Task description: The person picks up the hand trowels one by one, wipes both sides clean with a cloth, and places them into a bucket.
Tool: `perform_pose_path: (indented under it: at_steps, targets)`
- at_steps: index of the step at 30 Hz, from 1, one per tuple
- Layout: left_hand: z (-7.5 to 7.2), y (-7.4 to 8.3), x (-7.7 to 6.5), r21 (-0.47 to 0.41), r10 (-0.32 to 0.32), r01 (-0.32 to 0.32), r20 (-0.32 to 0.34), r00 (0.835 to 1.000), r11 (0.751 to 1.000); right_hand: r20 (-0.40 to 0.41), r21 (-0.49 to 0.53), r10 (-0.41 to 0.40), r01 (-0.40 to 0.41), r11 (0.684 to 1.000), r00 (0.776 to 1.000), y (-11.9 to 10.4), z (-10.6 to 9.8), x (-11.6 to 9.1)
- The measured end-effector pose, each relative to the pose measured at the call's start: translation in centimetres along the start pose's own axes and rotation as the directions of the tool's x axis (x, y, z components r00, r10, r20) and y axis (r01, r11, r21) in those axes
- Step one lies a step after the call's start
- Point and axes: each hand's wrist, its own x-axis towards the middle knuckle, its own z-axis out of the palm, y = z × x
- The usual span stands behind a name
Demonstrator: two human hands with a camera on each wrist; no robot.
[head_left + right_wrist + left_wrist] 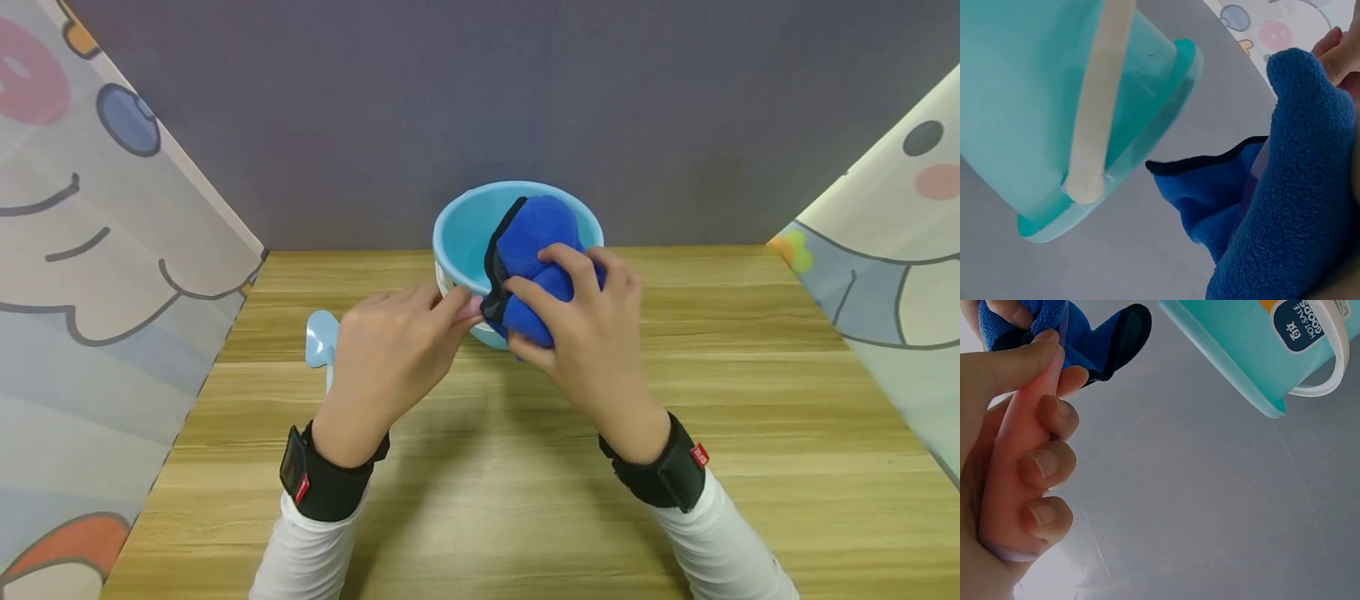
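"What's being held?"
"The left hand grips a pink handle; the right hand clasps a blue cloth around its far end."
"And beyond?"
"A light-blue bucket stands on the counter, just behind the cloth."

"what's that counter like?"
"wood-look, yellowish-brown, with the grain running side to side."
"and what's on it?"
"a light-blue bucket, standing upright near the back edge."
"anything else?"
"a small pale-blue scoop, left of the bucket and nearer the front; its head shows, but the end of its handle is hidden."
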Motion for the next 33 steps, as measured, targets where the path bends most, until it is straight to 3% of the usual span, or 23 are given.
perform_pose_path:
  at_steps: [14,33]
  targets:
    - [-0.2,0.2,0.1,0.010,0.003,-0.003,-0.001,1.000,1.000,-0.021,0.036,0.032,-0.031,0.999,0.999,0.0,-0.7,0.2]
    - [-0.4,0.3,0.0,0.022,0.004,-0.004,-0.005,1.000,1.000,0.013,0.032,0.098,-0.098,0.995,0.995,0.6,-1.6,0.2]
